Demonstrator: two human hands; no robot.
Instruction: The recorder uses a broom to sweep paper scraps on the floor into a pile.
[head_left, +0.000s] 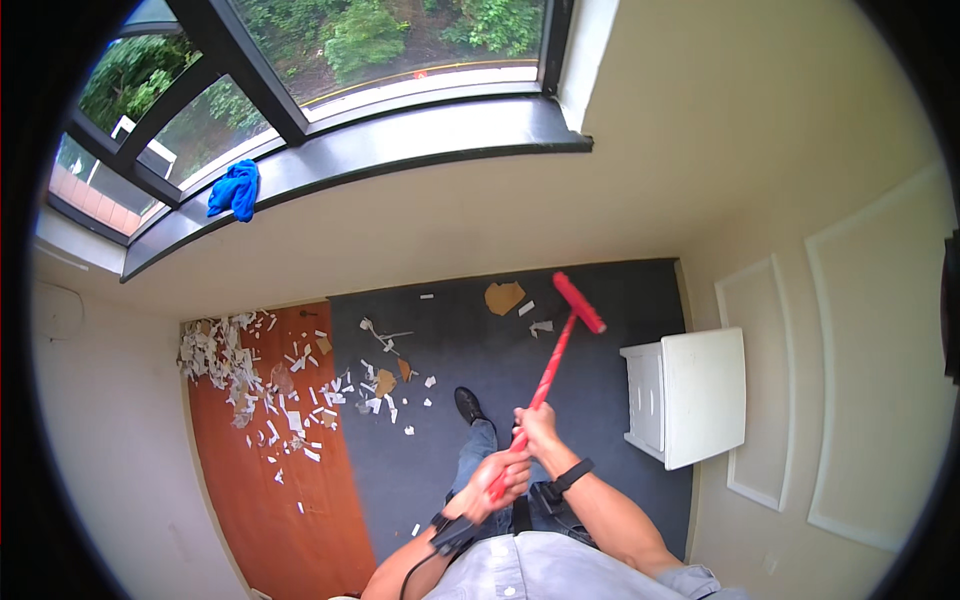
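A red broom (555, 362) with a spiral-striped handle slants away from my body, up and to the right. My left hand (502, 474) is wrapped round the handle near its top end. Further down the handle, my right hand (538, 428) also grips it. The red broom head (580, 304) is over the dark grey floor (500, 350) near the window wall. Just left of the head are a brown cardboard piece (504, 297) and a few white paper scraps (541, 327).
Heaped paper scraps (215, 350) cover the far left of the reddish-brown floor (280, 530), with more strewn toward the grey part. A white cabinet (703, 398) stands at the right wall. A blue cloth (236, 190) lies on the dark windowsill (420, 140). My shoe (468, 404) is mid-floor.
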